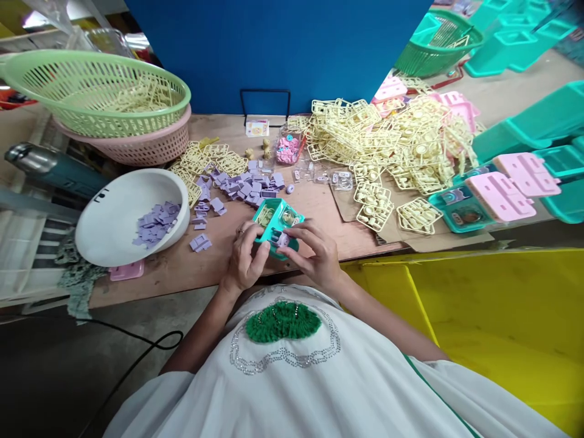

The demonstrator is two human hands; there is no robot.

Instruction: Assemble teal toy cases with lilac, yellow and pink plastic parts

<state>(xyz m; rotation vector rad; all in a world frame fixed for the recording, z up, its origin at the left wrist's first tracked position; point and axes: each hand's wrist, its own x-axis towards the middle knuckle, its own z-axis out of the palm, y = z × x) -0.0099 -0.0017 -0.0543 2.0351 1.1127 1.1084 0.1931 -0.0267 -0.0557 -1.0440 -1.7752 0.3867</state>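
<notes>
Close together, left fingers (260, 258) firm around teal case (272, 222), right fingers (305, 233) in pinch on lilac piece (283, 239).

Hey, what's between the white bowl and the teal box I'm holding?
In the head view, loose purple pieces lie on the tabletop between the white bowl and the teal box; then comes your left hand, on the box.

Purple pieces (249, 187) lie at ten o'clock on the brown desk (319, 205), heaped cream frames (340, 131) at two.
</notes>
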